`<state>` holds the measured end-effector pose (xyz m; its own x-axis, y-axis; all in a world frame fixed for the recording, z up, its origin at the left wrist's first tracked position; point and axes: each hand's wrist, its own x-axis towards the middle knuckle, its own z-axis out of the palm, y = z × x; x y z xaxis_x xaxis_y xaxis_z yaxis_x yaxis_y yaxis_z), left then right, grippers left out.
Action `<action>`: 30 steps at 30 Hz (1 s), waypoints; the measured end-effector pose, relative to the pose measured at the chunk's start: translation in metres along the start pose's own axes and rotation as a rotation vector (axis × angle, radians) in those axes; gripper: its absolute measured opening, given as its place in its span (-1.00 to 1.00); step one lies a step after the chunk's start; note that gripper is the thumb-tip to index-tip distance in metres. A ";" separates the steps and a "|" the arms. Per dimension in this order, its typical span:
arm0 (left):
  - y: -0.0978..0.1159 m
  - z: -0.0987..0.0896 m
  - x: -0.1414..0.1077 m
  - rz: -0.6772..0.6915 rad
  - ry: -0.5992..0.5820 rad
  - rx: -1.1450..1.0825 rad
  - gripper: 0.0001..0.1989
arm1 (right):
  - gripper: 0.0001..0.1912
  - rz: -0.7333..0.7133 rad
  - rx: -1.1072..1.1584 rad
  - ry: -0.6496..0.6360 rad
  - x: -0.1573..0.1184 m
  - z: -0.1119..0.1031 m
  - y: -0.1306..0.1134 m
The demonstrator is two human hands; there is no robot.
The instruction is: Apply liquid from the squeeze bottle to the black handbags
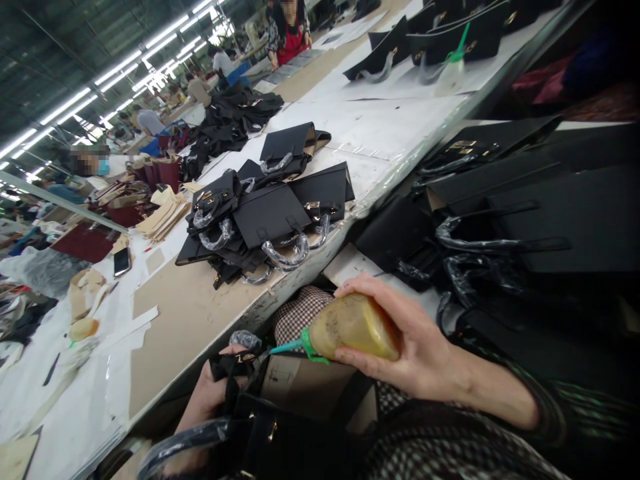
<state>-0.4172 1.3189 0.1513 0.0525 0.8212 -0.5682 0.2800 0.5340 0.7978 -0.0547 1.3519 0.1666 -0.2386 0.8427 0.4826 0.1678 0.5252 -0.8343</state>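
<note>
My right hand [420,340] is wrapped round a yellowish squeeze bottle [353,327] with a green collar and a thin teal nozzle [287,347]. The bottle lies nearly level, its nozzle pointing left at the edge of a black handbag [295,437] on my lap. With its fingers closed on black straps [233,380] of that bag, my left hand [207,393] is just left of the nozzle tip. Part of the left hand is hidden by the straps and a plastic-wrapped handle [185,443].
Black handbags with wrapped handles are piled on the table [175,320] ahead, and more bags [500,220] lie at my right. Another bottle [451,70] stands at the upper right. A phone [121,261] lies at the left. People work further back.
</note>
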 end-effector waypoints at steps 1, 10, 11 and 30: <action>0.003 0.000 0.000 0.000 -0.009 -0.022 -0.61 | -0.47 0.031 0.007 0.009 -0.001 -0.004 0.001; 0.030 0.027 0.053 -0.031 -0.281 0.068 -0.81 | -0.52 0.414 -0.031 -0.125 -0.013 -0.037 0.032; 0.028 0.031 0.062 -0.020 -0.282 0.069 -0.83 | -0.52 0.431 -0.065 -0.152 -0.014 -0.038 0.037; 0.011 0.052 0.089 -0.072 -0.147 0.165 -0.67 | -0.42 0.035 -0.263 -0.286 -0.003 -0.005 0.082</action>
<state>-0.3595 1.3873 0.0993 0.1627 0.7373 -0.6557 0.4405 0.5403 0.7169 -0.0356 1.3930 0.0976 -0.4796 0.8130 0.3302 0.4110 0.5406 -0.7340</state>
